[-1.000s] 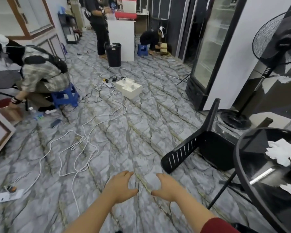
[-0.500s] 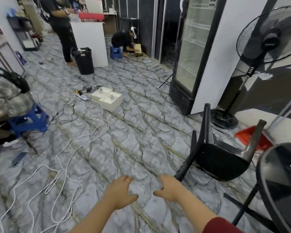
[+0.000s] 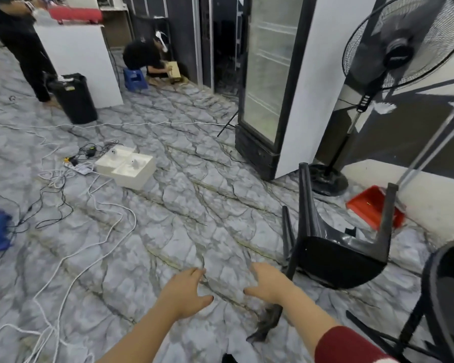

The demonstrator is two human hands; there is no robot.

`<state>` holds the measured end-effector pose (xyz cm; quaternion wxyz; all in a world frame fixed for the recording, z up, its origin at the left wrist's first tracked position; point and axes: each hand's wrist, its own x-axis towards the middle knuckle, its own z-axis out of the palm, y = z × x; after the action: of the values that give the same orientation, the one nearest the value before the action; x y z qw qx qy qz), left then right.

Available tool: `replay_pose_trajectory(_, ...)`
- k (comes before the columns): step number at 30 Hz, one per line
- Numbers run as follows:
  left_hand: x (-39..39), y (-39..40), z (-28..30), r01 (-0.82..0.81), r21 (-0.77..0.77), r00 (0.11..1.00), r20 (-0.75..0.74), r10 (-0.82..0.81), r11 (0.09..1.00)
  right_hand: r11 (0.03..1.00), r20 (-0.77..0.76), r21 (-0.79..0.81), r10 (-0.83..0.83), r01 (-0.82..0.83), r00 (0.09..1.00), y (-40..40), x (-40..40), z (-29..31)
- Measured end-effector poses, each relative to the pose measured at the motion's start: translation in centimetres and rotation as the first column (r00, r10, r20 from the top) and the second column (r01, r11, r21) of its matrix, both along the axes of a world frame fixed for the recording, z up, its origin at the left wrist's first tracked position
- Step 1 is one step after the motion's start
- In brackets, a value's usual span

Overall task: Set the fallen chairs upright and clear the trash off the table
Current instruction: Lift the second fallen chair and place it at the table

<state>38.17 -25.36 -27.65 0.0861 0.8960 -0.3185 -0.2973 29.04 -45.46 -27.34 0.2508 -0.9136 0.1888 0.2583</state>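
A black plastic chair (image 3: 336,260) lies tipped over on the marble-patterned floor at the right, its legs pointing up and toward the wall. My right hand (image 3: 268,282) hovers open just left of the chair's backrest, not touching it. My left hand (image 3: 188,292) is stretched out beside it, open and holding nothing. The round black table (image 3: 430,281) shows only its rim at the far right edge; the trash on it is out of view.
A glass-door fridge (image 3: 268,82) and a standing fan (image 3: 393,48) stand behind the chair. A red dustpan (image 3: 367,205) lies by the wall. White cables (image 3: 71,258), white boxes (image 3: 126,166) and a black bin (image 3: 74,98) are on the floor to the left. People are working at the back.
The view has swung right and closer to the fallen chair. Both hands stay stretched forward and open. The table with its trash has slid mostly out of view.
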Motion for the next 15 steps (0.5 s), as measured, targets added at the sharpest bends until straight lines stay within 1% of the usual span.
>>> replay_pose_trajectory(4, 5.6, -5.1, 0.3, 0.04, 0.026, 0.999, -0.004, -0.04, 0.999, 0.999, -0.022, 0.0, -0.049, 0.049, 0.999, -4.5, 4.6, 0.1)
replay_pose_trajectory(7, 9.2, -8.6, 0.5, 0.073, 0.009, 0.997, -0.002, -0.073, 0.997, 0.996, -0.014, -0.007, -0.092, 0.092, 0.996, -7.6, 7.3, 0.4)
replay_pose_trajectory(12, 13.5, -13.5, 0.6, 0.159, -0.009, 0.987, 0.025, -0.158, 0.987, 0.985, -0.001, 0.007, -0.172, 0.172, 0.985, -11.3, 10.1, 0.9)
replay_pose_trajectory(15, 16.3, -16.5, 0.3, 0.226, -0.003, 0.974, 0.009, -0.226, 0.974, 0.972, -0.014, 0.012, -0.236, 0.236, 0.972, -13.3, 11.8, 0.5)
